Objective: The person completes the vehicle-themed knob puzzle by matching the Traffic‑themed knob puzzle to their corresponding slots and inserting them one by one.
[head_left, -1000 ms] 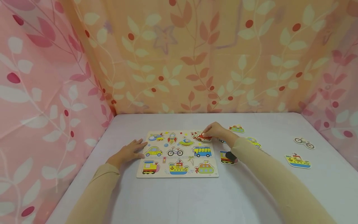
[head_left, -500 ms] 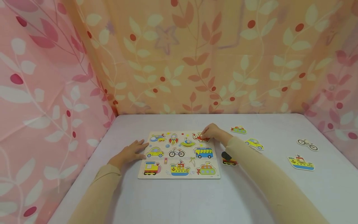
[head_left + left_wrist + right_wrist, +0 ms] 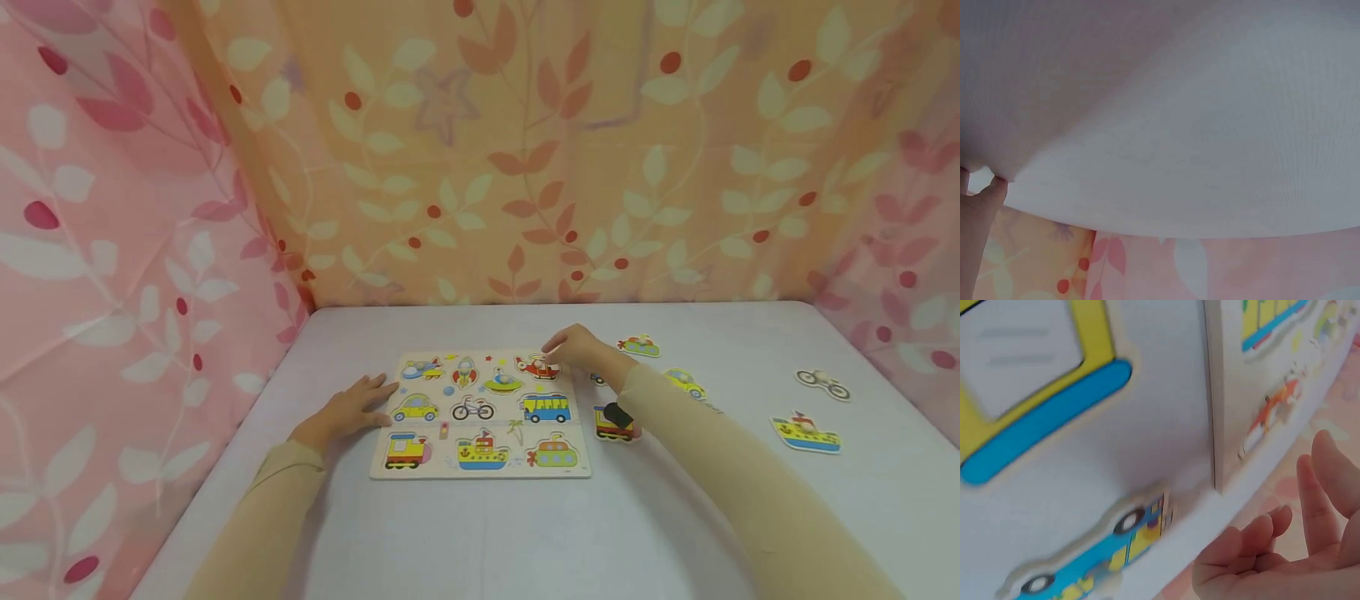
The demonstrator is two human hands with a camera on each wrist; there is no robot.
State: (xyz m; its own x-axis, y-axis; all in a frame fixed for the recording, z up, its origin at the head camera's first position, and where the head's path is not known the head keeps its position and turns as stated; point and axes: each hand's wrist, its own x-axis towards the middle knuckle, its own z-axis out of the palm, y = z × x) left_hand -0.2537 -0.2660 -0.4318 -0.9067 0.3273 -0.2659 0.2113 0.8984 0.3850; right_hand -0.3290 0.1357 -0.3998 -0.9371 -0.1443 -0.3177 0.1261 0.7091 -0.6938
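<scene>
A wooden puzzle board with vehicle pictures lies on the table. My left hand rests at its left edge, fingers extended; only its fingertips show in the left wrist view. At the board's upper right corner, a red helicopter piece sits over its picture spot, knob upward. Just right of it is my right hand, holding nothing, with thumb and index finger apart in the right wrist view. Airplane, rocket and flying saucer pieces fill the top row's other spots.
Right of the board lie a train piece, a mostly hidden bus piece, and submarine, car, bicycle and ship pieces. A patterned curtain rises behind the white table.
The helicopter piece, held by my right hand before, has settled on its spot and been let go. My right fingers have lifted slightly off to the right. The left hand stays put.
</scene>
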